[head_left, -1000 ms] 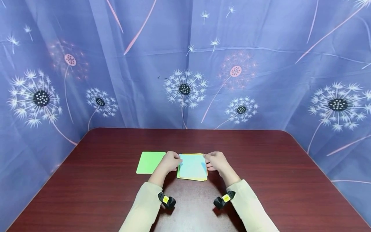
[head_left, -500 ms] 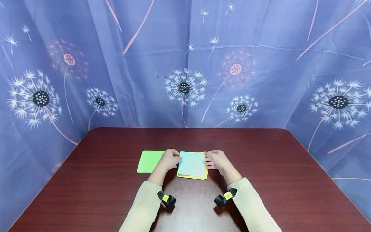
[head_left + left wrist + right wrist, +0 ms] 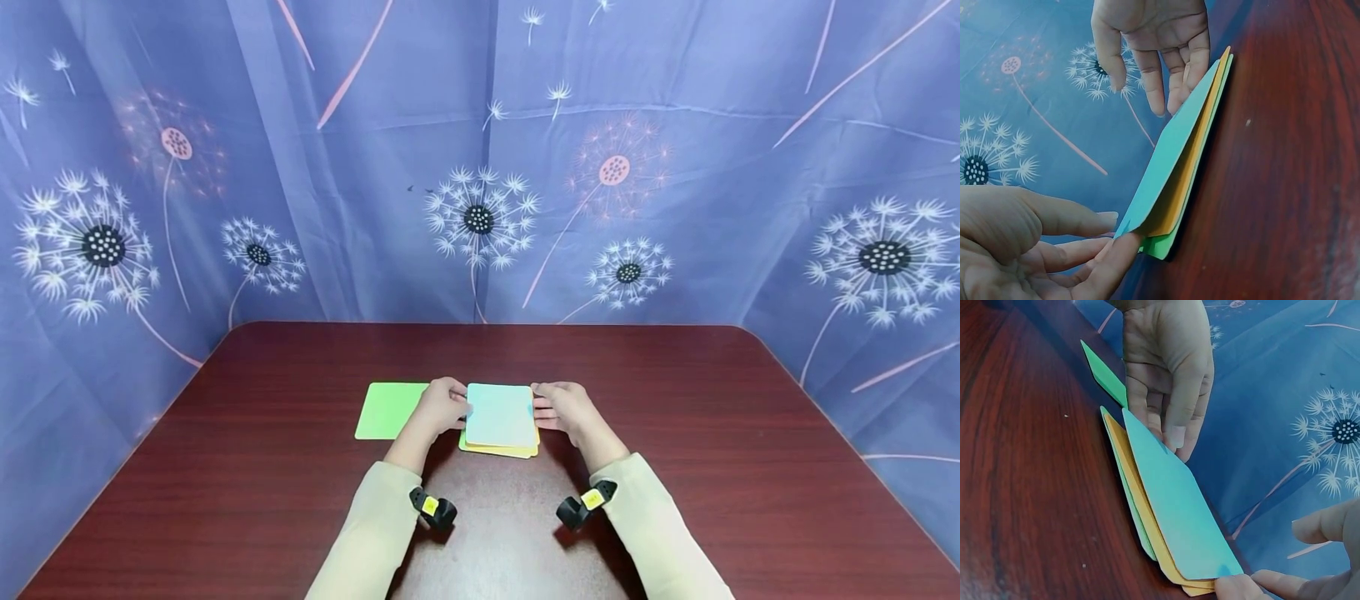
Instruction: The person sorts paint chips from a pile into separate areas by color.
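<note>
A light blue square card [image 3: 500, 415] tops a small stack, offset from the orange-yellow card [image 3: 1147, 519] under it. A light green card [image 3: 1129, 487] shows at the bottom. In the left wrist view a gap parts the blue card from the orange one at the near end. My left hand [image 3: 442, 407] touches the blue card's left edge, a finger against its underside and the thumb just off the edge. At the right edge, my right hand [image 3: 566, 410] has its fingertips against the card, its thumb held away in the right wrist view.
A separate green card [image 3: 388, 411] lies flat left of the stack, partly behind my left hand. All lies on a dark red-brown table [image 3: 675, 400]. Beyond its far edge hangs a blue curtain [image 3: 360, 208] with dandelion prints.
The blue card has shifted slightly away from me over the stack, baring more of the orange and green front edges. Both hands stay at its sides. The head view has tilted a little.
</note>
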`<state>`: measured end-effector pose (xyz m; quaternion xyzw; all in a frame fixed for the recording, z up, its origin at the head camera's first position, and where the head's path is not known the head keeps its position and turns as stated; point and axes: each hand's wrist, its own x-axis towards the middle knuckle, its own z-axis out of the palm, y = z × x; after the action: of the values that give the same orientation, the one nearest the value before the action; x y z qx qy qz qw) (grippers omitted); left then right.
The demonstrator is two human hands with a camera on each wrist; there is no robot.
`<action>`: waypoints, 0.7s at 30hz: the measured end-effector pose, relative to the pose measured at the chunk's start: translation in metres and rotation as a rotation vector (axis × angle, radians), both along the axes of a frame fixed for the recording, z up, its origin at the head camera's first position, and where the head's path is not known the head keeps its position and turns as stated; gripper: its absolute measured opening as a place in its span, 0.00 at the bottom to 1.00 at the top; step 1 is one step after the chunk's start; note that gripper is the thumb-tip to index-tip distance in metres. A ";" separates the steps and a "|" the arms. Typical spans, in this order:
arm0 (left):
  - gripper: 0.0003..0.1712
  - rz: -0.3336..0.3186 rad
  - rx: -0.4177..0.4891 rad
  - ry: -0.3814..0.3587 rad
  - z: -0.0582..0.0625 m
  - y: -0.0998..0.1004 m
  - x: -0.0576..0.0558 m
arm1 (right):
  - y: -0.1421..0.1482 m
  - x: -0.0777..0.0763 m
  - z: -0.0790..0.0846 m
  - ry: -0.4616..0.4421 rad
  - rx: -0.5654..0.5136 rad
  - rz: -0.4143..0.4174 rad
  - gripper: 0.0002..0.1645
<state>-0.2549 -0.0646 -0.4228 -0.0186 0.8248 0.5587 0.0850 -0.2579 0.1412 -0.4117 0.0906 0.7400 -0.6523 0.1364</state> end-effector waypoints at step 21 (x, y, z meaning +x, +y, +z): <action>0.23 0.020 0.034 -0.027 0.004 0.003 0.003 | -0.002 0.001 -0.001 0.018 0.023 0.015 0.29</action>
<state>-0.2524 -0.0620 -0.4184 -0.0328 0.8138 0.5731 0.0907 -0.2565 0.1392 -0.4128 0.0807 0.7492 -0.6437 0.1334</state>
